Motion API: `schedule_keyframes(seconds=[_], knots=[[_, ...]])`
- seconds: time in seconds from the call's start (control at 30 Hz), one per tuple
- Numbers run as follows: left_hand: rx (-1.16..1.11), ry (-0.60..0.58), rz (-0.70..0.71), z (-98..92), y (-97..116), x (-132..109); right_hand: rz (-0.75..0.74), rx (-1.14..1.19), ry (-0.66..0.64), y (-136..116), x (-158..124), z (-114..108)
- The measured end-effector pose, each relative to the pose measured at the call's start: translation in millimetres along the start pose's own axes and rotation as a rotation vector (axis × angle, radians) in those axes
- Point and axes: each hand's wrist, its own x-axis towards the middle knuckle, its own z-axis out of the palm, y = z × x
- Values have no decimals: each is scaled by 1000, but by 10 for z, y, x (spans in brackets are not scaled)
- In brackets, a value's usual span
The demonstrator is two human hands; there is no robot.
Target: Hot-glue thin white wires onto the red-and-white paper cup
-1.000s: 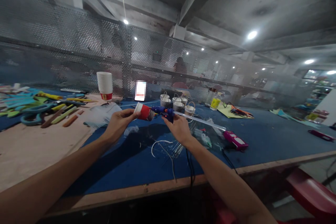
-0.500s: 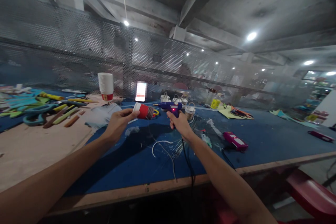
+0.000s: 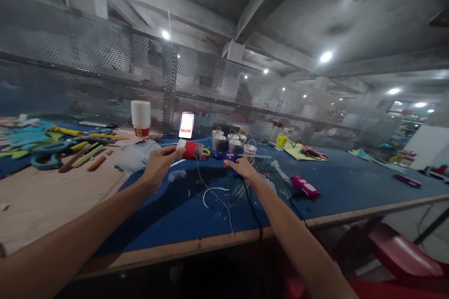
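My left hand (image 3: 159, 162) grips a red and white paper cup (image 3: 190, 150) by its white end, the cup lying sideways in the air. Grey cord is wound round the other end, and a loose cord tail (image 3: 213, 190) hangs from it to the table. My right hand (image 3: 242, 168) is closed round a blue glue gun (image 3: 224, 155) with a small red light. The gun points left, its nozzle near the yellow handle behind the cup; whether they touch I cannot tell. Behind the gun stand several small cord-wrapped cups with handles (image 3: 235, 143).
Left lie scissors (image 3: 49, 155), clay-coloured sticks and blue gloves on a board. A stack of paper cups (image 3: 141, 117) and a lit phone (image 3: 186, 124) stand at the back. Right are a magenta device (image 3: 304, 187), a yellow bottle (image 3: 282, 140) and a red stool (image 3: 409, 252).
My right hand has lowered the glue gun slightly and tilted it more level. The cup in my left hand stays in nearly the same place. The view has shifted a little right.
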Motion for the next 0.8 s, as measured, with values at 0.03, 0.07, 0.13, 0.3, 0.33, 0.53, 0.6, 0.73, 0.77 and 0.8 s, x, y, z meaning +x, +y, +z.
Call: schedule_keyframes(seconds=[0.03, 0.07, 0.13, 0.3, 0.33, 0.53, 0.6, 0.73, 0.77, 0.8], knots=[[3, 4, 2, -2, -4, 4, -2, -48, 9, 9, 2, -9], [7, 10, -2, -3, -6, 6, -5, -96, 16, 14, 3, -16], [14, 24, -17, -1, -1, 8, -9, -189, 31, 18, 2, -23], [-19, 5, -27, 7, 20, -2, -3, -380, 66, 8, -30, -11], [-30, 3, -25, 7, 19, -2, 3, -412, 72, 4, -39, -8], [-43, -5, -32, 2, 3, 7, 42, -540, 103, -34, -82, 7], [-38, -7, -40, 4, 1, 7, 45, -561, 93, -39, -88, 18], [-44, -4, -59, 17, -7, 11, 54, -578, 64, -41, -105, 35], [-50, -2, -61, 20, -10, 12, 50, -574, 66, -49, -114, 35], [-57, 2, -63, 23, -12, 12, 41, -566, 76, -64, -125, 35]])
